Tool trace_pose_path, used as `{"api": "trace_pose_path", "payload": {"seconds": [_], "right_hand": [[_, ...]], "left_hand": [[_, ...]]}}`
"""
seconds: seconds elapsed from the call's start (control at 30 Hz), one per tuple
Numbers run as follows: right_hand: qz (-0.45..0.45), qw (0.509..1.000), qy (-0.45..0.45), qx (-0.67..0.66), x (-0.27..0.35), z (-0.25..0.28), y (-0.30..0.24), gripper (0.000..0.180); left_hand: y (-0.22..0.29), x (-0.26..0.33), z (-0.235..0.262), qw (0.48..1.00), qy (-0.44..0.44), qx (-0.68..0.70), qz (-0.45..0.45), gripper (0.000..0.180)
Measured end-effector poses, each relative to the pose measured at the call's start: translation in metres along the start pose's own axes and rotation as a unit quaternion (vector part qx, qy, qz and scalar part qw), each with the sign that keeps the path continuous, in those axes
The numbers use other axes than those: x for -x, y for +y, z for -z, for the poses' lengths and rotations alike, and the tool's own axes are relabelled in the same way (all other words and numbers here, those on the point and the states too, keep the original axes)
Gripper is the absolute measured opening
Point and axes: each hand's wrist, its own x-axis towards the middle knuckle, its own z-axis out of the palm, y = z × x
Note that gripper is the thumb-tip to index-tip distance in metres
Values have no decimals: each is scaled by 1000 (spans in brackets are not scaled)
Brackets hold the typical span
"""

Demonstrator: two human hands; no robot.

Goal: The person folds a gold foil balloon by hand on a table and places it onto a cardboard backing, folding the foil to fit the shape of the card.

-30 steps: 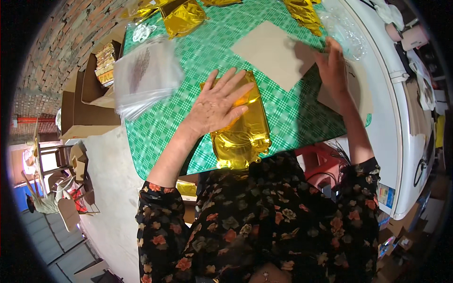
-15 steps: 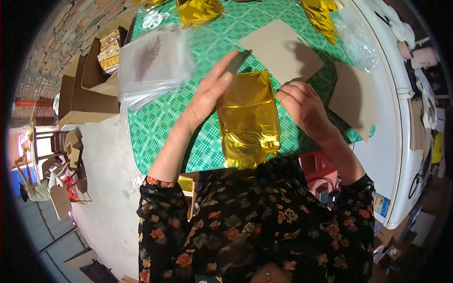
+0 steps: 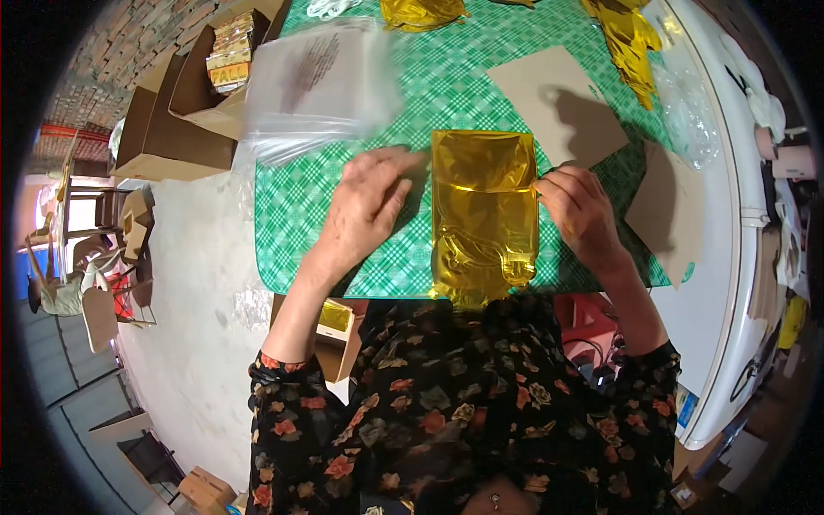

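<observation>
A shiny, see-through gold film packet (image 3: 483,215) lies flat near the table's front edge, its lower part crumpled and overhanging slightly toward me. My right hand (image 3: 579,210) pinches its right edge between thumb and fingers. To the left of the packet, my left hand (image 3: 369,197) is over the green checked tablecloth (image 3: 412,94), thumb and fingers apart, fingertips close to the film's left edge and holding nothing. Beyond my right hand lies a flat grey-beige card (image 3: 554,99), with a second card (image 3: 665,202) farther right.
A stack of clear plastic bags (image 3: 318,86) occupies the back left. Crumpled gold film (image 3: 421,13) lies at the far edge, with more gold film (image 3: 631,47) and clear plastic wrap (image 3: 687,112) at the far right. Cardboard boxes (image 3: 184,129) stand left of the table.
My left hand has drawn back from over the packet's upper left edge and now rests left of it. The right hand stays at the right edge. The whole view has shifted a little.
</observation>
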Motion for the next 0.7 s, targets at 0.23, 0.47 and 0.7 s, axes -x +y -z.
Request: {"api": "trace_pose_path", "payload": {"seconds": [0.23, 0.47, 0.7], "right_hand": [[-12, 1000, -2, -11, 0, -5, -1, 48], [-53, 997, 19, -51, -4, -9, -9, 39], [-135, 982, 44, -124, -12, -1, -24, 26]], "left_hand": [[8, 13, -10, 998, -6, -60, -17, 50], [11, 14, -12, 995, -6, -89, -42, 48], [6, 14, -15, 995, -12, -88, -55, 47]]}}
